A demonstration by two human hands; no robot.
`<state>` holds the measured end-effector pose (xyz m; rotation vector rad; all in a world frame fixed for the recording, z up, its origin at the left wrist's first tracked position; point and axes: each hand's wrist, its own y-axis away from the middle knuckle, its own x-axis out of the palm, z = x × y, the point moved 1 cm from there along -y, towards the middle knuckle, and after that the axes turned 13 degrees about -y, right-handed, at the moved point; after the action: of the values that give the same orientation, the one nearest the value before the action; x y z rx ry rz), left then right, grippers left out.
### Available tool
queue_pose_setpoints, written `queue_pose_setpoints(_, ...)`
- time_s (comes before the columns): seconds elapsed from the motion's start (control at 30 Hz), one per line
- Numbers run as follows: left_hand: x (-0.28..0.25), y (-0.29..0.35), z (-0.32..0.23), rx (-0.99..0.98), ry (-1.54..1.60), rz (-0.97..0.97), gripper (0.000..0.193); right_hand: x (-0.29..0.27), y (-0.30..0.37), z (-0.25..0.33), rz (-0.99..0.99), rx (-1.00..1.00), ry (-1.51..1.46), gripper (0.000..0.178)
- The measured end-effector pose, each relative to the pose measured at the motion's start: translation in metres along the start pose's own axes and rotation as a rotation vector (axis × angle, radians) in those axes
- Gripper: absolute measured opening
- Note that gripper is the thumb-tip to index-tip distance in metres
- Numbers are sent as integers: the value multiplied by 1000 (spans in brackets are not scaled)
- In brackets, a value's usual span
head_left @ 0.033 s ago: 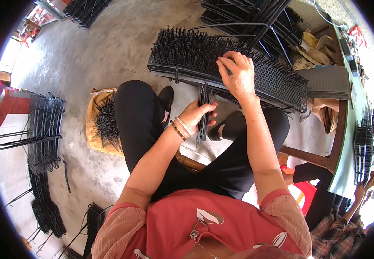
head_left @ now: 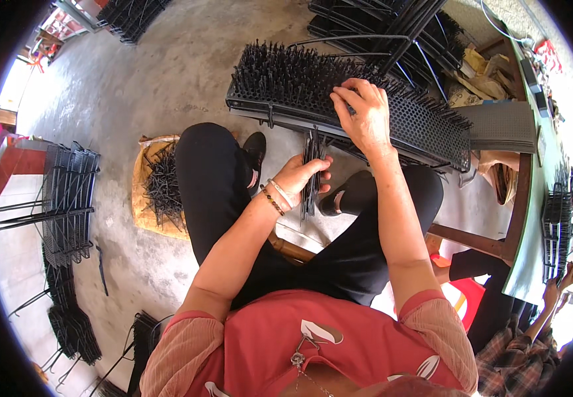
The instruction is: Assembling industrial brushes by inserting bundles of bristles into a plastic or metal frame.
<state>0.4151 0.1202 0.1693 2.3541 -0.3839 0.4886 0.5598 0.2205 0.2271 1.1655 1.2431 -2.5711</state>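
My left hand [head_left: 300, 180] is closed round an upright bundle of thin black sticks [head_left: 311, 151], above the floor between my knees. A long black perforated rack [head_left: 415, 126] lies across in front of me. Many short black sticks [head_left: 280, 69] stand in its holes, densely at the left and along the far edge; the holes near its right front are bare. My right hand [head_left: 364, 112] is over the rack's middle, thumb and fingertips pinched together at the edge of the standing sticks. What the fingertips hold, if anything, is hidden.
Loose black sticks lie on a yellow sack [head_left: 142, 198] by my left knee. More black racks [head_left: 71, 205] are stacked at the left, others beyond the long rack. At the right a person in a plaid shirt [head_left: 511, 360] has hands at a green-topped table [head_left: 528, 258].
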Motion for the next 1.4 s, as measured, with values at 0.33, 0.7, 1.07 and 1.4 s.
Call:
queue_pose_setpoints(0.33, 2, 5, -11, 222, 140, 64, 22, -13, 11, 12, 457, 585, -649, 24)
queue_pose_setpoints(0.7, -2, 3, -8, 157, 57, 0, 25, -12, 7, 6, -8, 816, -1033, 19)
queue_pose_setpoints(1.07, 1, 5, -4, 103, 0, 37, 33, 13, -12, 10, -262, 303, -523, 17)
queue_pose_setpoints(1.4, -4, 5, -1, 178, 8, 64, 44, 20, -18, 16, -252, 134, -388, 16)
